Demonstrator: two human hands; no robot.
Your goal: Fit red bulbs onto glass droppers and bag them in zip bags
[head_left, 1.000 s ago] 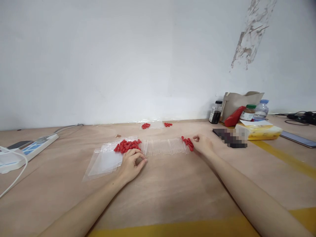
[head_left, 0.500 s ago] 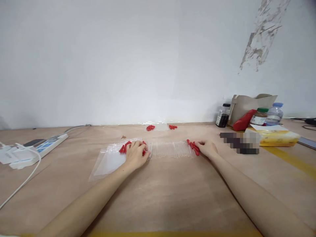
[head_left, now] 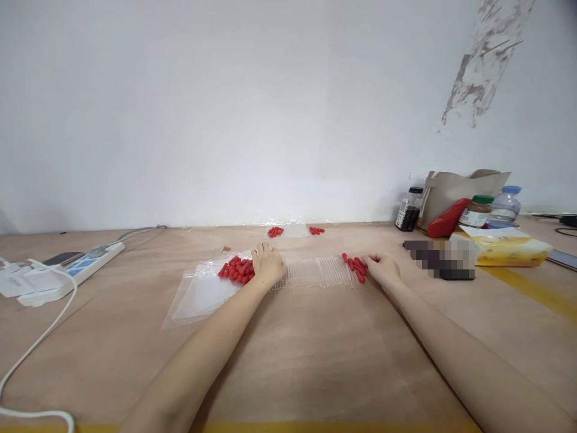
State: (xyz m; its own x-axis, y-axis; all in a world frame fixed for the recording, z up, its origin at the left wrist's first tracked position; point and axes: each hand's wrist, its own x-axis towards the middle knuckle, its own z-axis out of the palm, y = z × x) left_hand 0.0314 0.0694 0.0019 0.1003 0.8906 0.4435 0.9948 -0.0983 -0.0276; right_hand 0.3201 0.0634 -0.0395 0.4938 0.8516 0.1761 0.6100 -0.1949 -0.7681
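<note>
A row of thin clear sticks (head_left: 318, 272) lies side by side on the wooden table. My left hand (head_left: 268, 266) is over the left end of this row, back up, fingers a little apart and nothing visible in them. Beside it, a pile of small red rubber-like pieces (head_left: 235, 270) sits on clear plastic bags (head_left: 193, 296). At the row's right end are several loose red pieces (head_left: 359, 264). My right hand (head_left: 382, 269) rests just right of them, thumb and fingers drawn together; whatever is between the fingertips cannot be made out.
Two small red clusters (head_left: 275, 231) lie by the wall with a clear bag (head_left: 295, 230). On the left is a power strip (head_left: 99, 258) with a white cable. To the right stand a dark bottle (head_left: 408, 213), a grey bag (head_left: 444, 195), a jar (head_left: 476, 213) and a yellow tissue box (head_left: 509, 249).
My left hand has shifted right, off the red pile and onto the left end of the sticks, so the pile now shows. My right hand has barely moved.
</note>
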